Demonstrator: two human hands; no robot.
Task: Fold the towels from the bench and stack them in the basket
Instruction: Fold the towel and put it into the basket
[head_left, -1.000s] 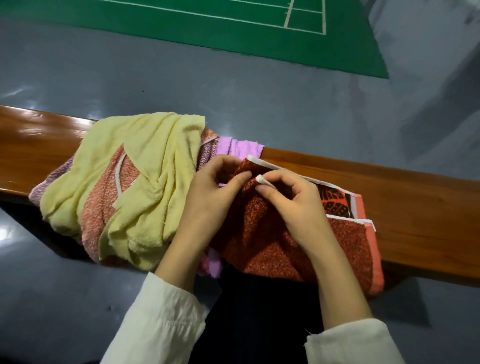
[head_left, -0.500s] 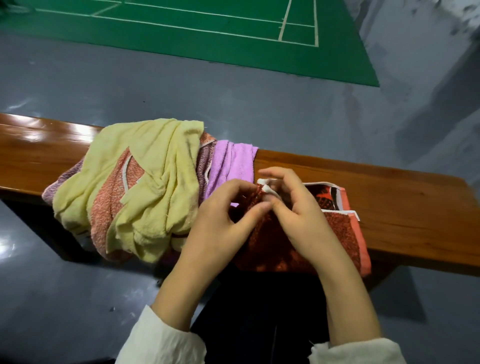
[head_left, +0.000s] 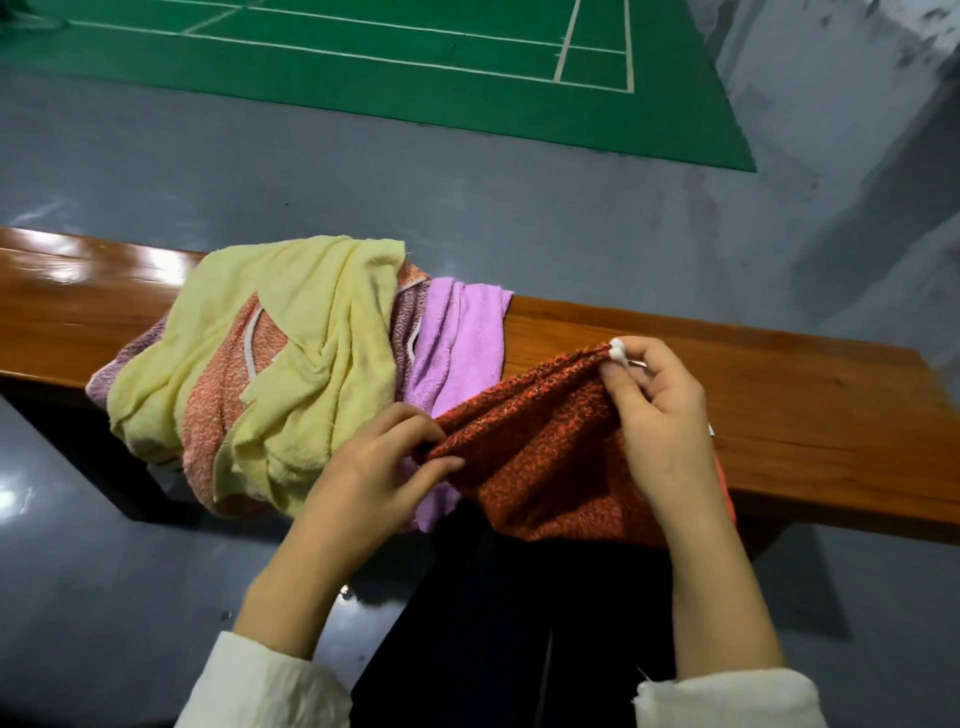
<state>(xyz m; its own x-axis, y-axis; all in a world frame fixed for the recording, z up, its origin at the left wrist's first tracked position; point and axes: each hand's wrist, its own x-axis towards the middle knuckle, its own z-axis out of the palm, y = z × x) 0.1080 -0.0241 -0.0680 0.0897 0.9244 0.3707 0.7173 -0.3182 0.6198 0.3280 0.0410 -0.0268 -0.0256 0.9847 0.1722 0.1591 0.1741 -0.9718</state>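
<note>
A dark red speckled towel (head_left: 540, 457) is stretched between my hands over the front edge of the wooden bench (head_left: 779, 405). My right hand (head_left: 660, 415) pinches its white-edged corner, raised above the bench. My left hand (head_left: 379, 467) pinches the towel's other end, lower and to the left. A heap of towels lies on the bench to the left: a pale yellow towel (head_left: 306, 332) on top, a salmon towel (head_left: 223, 389) under it, a pink-violet towel (head_left: 457, 353) beside it. No basket is in view.
The bench runs from left to right across the view, with bare wood on the right (head_left: 831, 441) and far left (head_left: 62, 312). Grey floor (head_left: 467, 208) lies beyond it, then a green court mat (head_left: 415, 62). My dark trousers (head_left: 498, 623) are below the towel.
My hands have moved apart, the right one up and to the right with the white-edged corner, the left one down and left. The red towel is now spread between them.
</note>
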